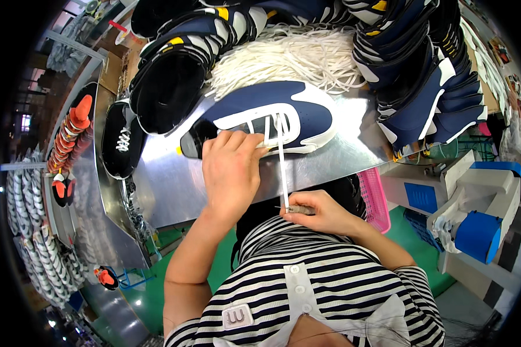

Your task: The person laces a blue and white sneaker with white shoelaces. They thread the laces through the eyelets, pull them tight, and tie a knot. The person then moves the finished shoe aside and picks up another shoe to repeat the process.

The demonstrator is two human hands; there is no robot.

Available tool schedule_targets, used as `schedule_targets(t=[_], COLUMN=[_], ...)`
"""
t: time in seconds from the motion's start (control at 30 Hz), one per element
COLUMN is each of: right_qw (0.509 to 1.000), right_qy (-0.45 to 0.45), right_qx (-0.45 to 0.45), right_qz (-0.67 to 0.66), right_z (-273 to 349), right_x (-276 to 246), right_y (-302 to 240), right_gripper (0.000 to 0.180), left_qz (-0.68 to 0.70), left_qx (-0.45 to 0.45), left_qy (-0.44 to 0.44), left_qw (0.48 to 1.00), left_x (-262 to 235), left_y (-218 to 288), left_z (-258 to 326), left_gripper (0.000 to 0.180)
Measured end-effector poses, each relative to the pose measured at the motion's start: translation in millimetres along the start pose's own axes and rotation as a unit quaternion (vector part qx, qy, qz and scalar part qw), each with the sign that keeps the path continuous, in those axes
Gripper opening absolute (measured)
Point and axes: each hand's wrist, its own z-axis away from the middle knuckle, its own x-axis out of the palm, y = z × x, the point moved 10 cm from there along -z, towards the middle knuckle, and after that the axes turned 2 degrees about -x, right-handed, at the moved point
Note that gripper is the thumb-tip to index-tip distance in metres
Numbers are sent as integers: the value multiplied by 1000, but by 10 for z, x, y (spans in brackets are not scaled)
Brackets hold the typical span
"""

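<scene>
On steel bench [173,185], left hand [230,168] pins navy white-trimmed shoe [272,115]; right hand [321,211] pinches its white lace [282,168] taut.

A shiny metal worktable [173,191] sits in a workshop, reflecting overhead light. Below it lies a green floor [150,289]. Dark blue shoe uppers [422,87] are stacked along the table's far and right edges, around a heap of white laces [295,58]. A pink plastic basket [373,196] hangs at the right edge, near a white and blue machine [474,214].
</scene>
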Motion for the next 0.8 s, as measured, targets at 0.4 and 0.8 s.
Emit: schedule_targets(t=[0.4,0.8], right_qw=[880,915], right_qy=[321,360], right_qx=[-279,-169], right_qz=[213,72], right_z=[-451,-244], right_x=[-942,-1014], right_y=[-753,-498], right_gripper=[14,26], left_qz=[233,146], left_qx=[-140,-186], left_qy=[-183,-148], left_qw=[945,960], left_x=[719,811], left_y=[-382,-446], left_z=[136,101], left_gripper=[25,26])
